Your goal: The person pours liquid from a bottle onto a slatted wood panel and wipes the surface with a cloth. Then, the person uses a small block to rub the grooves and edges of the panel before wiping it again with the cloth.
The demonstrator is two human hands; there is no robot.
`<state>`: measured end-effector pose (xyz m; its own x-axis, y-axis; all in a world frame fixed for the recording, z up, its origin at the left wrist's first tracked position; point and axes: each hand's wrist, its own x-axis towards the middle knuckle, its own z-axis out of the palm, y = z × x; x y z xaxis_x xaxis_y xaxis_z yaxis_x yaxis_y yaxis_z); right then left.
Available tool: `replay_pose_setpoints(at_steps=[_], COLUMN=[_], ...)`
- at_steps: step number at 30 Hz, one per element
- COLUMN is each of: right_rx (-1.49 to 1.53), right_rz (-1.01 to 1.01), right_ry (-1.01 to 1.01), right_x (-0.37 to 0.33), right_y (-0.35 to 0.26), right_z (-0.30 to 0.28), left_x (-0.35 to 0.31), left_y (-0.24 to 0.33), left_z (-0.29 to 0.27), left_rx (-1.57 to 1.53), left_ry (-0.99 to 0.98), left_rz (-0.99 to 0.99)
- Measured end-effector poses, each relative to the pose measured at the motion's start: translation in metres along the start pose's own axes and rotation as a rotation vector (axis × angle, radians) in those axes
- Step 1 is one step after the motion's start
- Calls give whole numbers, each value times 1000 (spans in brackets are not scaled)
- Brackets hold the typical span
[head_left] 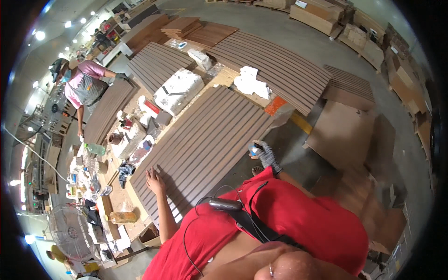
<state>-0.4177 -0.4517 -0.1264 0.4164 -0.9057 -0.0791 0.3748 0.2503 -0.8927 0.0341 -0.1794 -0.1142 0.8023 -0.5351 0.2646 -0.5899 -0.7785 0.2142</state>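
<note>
A brown grooved slatted panel (205,140) lies across the workbench in front of me. My left hand (154,181) is bare and rests on the panel's near left part, its fingers stretched out and holding nothing. My right hand (267,155) wears a grey knitted glove and is just off the panel's right edge. Its fingers are closed around a small blue-and-white object (254,150), whose kind I cannot make out.
More slatted panels (275,65) lie beyond mine. A white wrapped block (178,92), white cloth (252,83) and a yellow-liquid bottle (122,217) share the bench. A co-worker (88,81) handles a panel (108,112) at the left. Large boards (343,130) stand at right.
</note>
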Motion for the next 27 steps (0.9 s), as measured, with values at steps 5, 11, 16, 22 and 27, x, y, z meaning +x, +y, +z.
replay_pose_setpoints(at_steps=[5, 11, 16, 22, 27], right_rx=[77, 85, 47, 79, 107], right_rz=[188, 41, 110, 173, -10], right_ry=[81, 39, 129, 180, 90], right_x=[-53, -81, -97, -74, -40], right_y=[-10, 0, -15, -15, -28], right_z=[11, -6, -1, -38, -81], left_x=[14, 56, 82, 88, 90], left_y=[11, 33, 49, 52, 45], left_z=[10, 24, 35, 60, 70], left_rx=[-49, 3, 14, 23, 13], left_ry=[-22, -39, -26, -65, -26], left_rz=[47, 82, 102, 58, 140])
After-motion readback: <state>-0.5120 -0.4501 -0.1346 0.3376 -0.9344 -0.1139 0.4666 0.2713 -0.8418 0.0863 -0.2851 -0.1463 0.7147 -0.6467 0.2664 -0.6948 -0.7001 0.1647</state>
